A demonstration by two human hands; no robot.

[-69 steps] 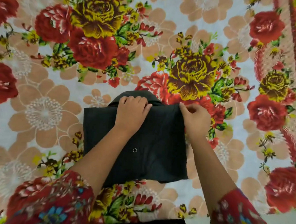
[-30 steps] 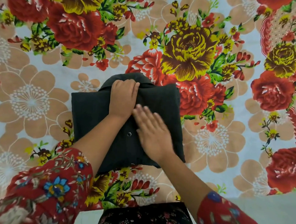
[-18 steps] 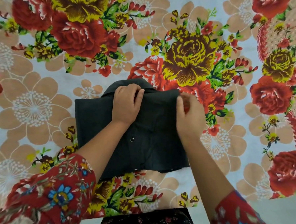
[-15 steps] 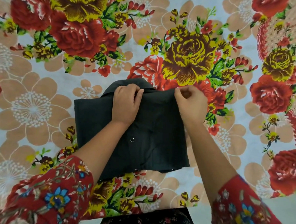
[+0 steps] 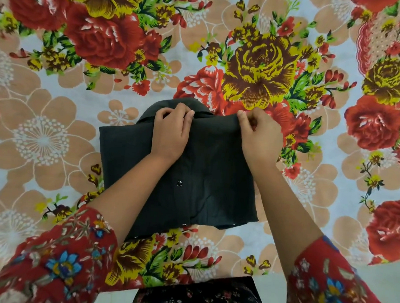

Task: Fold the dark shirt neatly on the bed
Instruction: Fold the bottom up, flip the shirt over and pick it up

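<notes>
Squaring the far edge looks to be the step in hand. The dark shirt (image 5: 204,174) lies as a compact rectangle on the bed (image 5: 332,181), directly beneath both hands and forearms. The left hand (image 5: 171,131) has its fingers curled over the shirt's far edge, gripping the cloth just short of the collar (image 5: 171,102), which bulges out beyond its knuckles. The right hand (image 5: 260,136), beside it but not touching it, pinches the same edge at its right end between thumb and fingertips. A metal snap (image 5: 179,183) shows on the top layer between the two forearms, nearer the left one. Back toward the wrists, the near edge runs a little askew and its layers do not quite line up.

By my reading the folding is nearly finished, with only tidying left. The next move calls for a light, even tug on the pinched edge to bring it level, easing the collar in line. Both hands should then release and smooth the top layer with flat palms. Too hard a pull would likely drag the lower layers out of line.
</notes>
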